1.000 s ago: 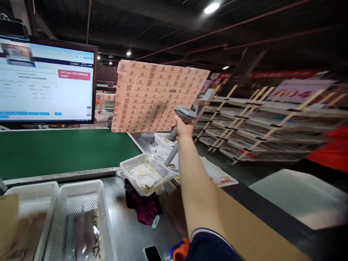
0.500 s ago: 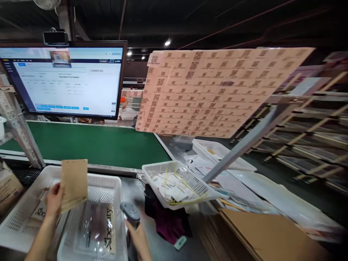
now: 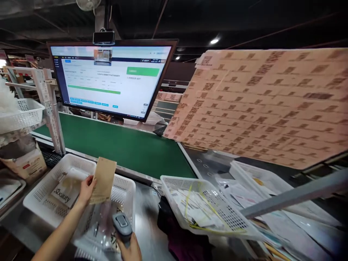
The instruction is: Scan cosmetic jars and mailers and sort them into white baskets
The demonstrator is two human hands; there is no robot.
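My left hand (image 3: pixel 86 189) grips a flat brown paper envelope (image 3: pixel 103 179), held upright over two white mesh baskets (image 3: pixel 40 195). My right hand (image 3: pixel 131 250) is closed round the handle of a grey barcode scanner (image 3: pixel 121 224) at the bottom edge, its head over a clear plastic bag (image 3: pixel 100 226) in the nearer basket. A white pack printed with dark lettering (image 3: pixel 63 195) lies in the farther basket. Above and to the right hangs a big pink sheet of printed codes (image 3: pixel 266 105).
A monitor (image 3: pixel 111 81) showing a green bar stands behind a green conveyor belt (image 3: pixel 122 146). A tilted white basket of papers and yellow bands (image 3: pixel 201 210) sits on the steel counter, more papers and a tray (image 3: pixel 255 177) to its right. A shelf post (image 3: pixel 51 108) stands at left.
My right arm came down from the pink code sheet to the baskets with the scanner. My left hand came into view holding the envelope. The view swung left; the screen turned from red notice to green.
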